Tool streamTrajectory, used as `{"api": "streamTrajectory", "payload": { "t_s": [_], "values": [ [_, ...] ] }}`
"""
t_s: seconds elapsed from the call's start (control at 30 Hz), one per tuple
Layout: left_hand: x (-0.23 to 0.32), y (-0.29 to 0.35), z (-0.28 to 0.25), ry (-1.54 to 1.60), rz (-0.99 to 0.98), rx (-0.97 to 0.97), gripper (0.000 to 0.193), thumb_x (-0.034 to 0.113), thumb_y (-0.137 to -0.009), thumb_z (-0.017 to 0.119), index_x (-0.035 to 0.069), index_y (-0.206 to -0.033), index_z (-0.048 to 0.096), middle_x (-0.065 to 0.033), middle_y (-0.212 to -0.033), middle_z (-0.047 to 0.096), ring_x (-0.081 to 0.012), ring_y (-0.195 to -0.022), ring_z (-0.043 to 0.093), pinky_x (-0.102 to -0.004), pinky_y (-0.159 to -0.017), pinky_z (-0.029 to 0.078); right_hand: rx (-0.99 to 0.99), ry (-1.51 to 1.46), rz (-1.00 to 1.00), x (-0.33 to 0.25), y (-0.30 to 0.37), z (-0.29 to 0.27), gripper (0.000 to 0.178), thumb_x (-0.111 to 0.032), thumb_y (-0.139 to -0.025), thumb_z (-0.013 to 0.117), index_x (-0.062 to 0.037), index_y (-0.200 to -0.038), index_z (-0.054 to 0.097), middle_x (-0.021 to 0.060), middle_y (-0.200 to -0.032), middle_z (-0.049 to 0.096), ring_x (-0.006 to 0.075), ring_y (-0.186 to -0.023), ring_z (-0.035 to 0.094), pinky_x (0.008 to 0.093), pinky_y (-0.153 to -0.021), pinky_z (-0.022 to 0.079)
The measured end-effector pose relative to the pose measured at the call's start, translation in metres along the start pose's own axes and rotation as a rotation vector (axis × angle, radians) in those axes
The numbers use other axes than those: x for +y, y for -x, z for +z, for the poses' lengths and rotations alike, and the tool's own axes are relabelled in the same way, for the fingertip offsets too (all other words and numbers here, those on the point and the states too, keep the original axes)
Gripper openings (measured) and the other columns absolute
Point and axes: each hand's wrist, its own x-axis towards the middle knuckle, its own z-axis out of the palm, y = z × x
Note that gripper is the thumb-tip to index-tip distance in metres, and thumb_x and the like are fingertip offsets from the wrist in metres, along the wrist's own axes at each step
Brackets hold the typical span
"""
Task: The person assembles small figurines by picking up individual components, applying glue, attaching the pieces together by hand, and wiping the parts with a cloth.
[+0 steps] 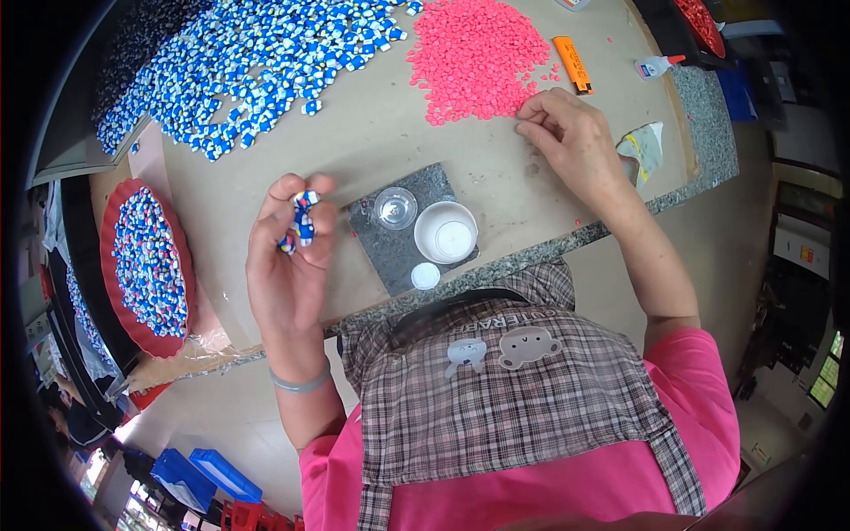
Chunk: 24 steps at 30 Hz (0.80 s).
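Note:
My left hand [290, 270] is raised at the left of the dark stone slab [376, 252], its fingers closed around several small blue-and-white pieces [305, 217]. At the near right edge of a heap of small pink pieces [478, 62], my right hand [577, 142] has thumb and forefinger pinched together. Whatever may be between those fingertips is too small to make out. On the slab stand a clear round dish [395, 208], a white cup [427, 225] with a round white shape inside it, and a small white round piece [425, 276].
A large heap of blue-and-white pieces [266, 66] covers the far left of the table. To the left lies a red scalloped tray [177, 341] full of similar pieces. An orange box [574, 64], a red-tipped glue bottle [653, 66] and a plastic scrap [648, 146] lie at the right.

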Motion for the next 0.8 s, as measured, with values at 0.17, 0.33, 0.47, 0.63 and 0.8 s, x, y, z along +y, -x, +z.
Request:
{"api": "streamTrajectory", "payload": {
  "t_s": [0.17,0.33,0.47,0.63,0.8],
  "values": [
    [0.014,-0.015,-0.019,0.036,-0.009,0.027,0.025,0.01,-0.097,0.051,-0.006,-0.115,0.054,-0.0151,-0.106,0.058,-0.011,-0.072,0.05,-0.0181,-0.051,0.039,0.025,0.088,-0.051,-0.001,-0.006,0.012,0.011,-0.007,-0.08,0.07,-0.0009,-0.085,0.063,0.012,-0.08,0.062,0.0282,-0.069,0.064,0.0366,-0.064,0.052],
    [0.025,-0.033,-0.015,-0.551,0.135,0.129,0.022,0.011,-0.096,0.055,-0.005,-0.109,0.062,-0.0055,-0.09,0.059,-0.0039,-0.063,0.042,-0.0164,-0.049,0.028,0.037,0.181,-0.167,-0.004,-0.012,0.015,0.007,-0.005,-0.08,0.067,-0.0023,-0.086,0.063,0.0118,-0.08,0.061,0.0309,-0.07,0.063,0.0389,-0.063,0.052],
    [0.035,-0.051,-0.022,-0.78,0.169,0.146,0.02,0.011,-0.095,0.057,-0.004,-0.105,0.065,-0.0031,-0.086,0.062,-0.0022,-0.063,0.041,-0.0154,-0.049,0.024,0.017,0.213,-0.23,-0.007,-0.014,0.014,0.009,-0.003,-0.079,0.065,-0.0035,-0.088,0.063,0.0121,-0.082,0.06,0.0319,-0.07,0.063,0.0398,-0.063,0.052],
    [0.032,-0.074,-0.024,-1.324,0.406,0.171,0.016,0.011,-0.091,0.063,0.001,-0.101,0.071,-0.0049,-0.086,0.067,-0.011,-0.072,0.057,-0.0247,-0.065,0.046,-0.034,0.22,-0.285,-0.01,-0.013,0.008,0.011,-0.002,-0.08,0.065,-0.0039,-0.09,0.062,0.0117,-0.084,0.059,0.0315,-0.072,0.062,0.0403,-0.064,0.052],
    [0.024,-0.089,-0.012,-1.6,0.69,0.046,0.017,0.008,-0.083,0.07,0.002,-0.098,0.071,-0.0124,-0.086,0.066,-0.0205,-0.074,0.063,-0.03,-0.07,0.05,-0.101,0.154,-0.31,-0.015,-0.007,0.005,0.009,-0.003,-0.08,0.064,-0.0027,-0.089,0.061,0.0117,-0.083,0.059,0.0317,-0.073,0.062,0.0413,-0.065,0.052]
  ]
}}
